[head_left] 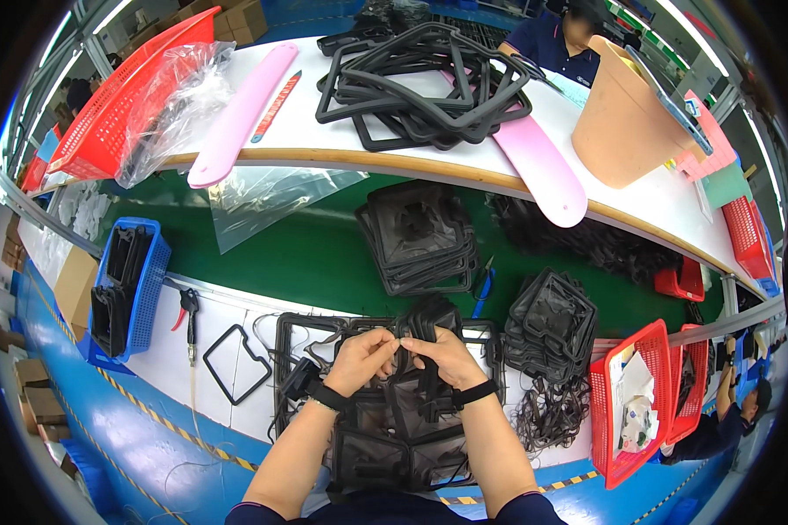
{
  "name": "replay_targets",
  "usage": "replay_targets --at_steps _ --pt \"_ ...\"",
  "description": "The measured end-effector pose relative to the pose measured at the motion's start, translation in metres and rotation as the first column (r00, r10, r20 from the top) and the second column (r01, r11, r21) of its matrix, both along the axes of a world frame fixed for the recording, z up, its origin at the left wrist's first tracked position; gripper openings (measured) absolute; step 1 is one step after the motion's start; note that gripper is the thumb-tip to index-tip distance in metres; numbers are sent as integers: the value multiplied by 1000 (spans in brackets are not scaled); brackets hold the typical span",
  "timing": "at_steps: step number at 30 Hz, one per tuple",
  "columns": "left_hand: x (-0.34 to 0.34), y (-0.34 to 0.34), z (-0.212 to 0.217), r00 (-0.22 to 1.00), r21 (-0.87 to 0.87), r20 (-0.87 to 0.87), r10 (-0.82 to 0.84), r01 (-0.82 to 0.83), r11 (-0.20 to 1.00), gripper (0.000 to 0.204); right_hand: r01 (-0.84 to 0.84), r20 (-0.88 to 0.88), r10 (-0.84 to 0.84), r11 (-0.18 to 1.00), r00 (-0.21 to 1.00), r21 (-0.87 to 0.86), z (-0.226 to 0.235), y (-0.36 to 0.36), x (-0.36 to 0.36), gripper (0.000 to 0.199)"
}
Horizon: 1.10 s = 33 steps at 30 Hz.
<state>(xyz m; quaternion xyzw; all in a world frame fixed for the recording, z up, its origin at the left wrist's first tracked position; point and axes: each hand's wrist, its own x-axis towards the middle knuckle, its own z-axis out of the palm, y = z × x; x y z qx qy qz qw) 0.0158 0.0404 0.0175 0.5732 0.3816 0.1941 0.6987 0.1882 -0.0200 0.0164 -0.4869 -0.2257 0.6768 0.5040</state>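
My left hand (pixel 362 362) is closed in a pinch, its fingertips meeting the thumb of my right hand; whatever is between them is too small to make out. My right hand (pixel 446 359) is closed around a dark, folded black frame piece (pixel 422 325) that looks rubbery. Both hands are above several black frames (pixel 368 455) with dark sheet-like middles, spread over the white bench. A single thin black frame (pixel 236 364) with a notched side lies left of my left hand. My right palm hides part of the held piece.
On the left are an air gun (pixel 187 311) and a blue basket (pixel 156 289) of black parts. Stacked frames (pixel 416 236), blue-handled scissors (pixel 484 290), black trimmings (pixel 553 411) and a red basket (pixel 606 411) lie around. A raised shelf (pixel 315 157) crosses ahead; a person (pixel 552 44) sits beyond.
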Motion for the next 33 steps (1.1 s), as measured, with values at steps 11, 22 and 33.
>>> replay_targets --at_steps 11,22,33 --pt "1 20 -66 790 774 -416 450 47 631 12 374 -199 -339 911 919 176 30 -57 40 36" --pt "13 31 -104 520 681 -712 472 345 646 20 724 -447 -580 441 681 530 145 -218 117 32" --pt "-3 -72 -87 854 276 -508 111 39 960 27 572 205 -605 795 769 201 83 -191 39 13"
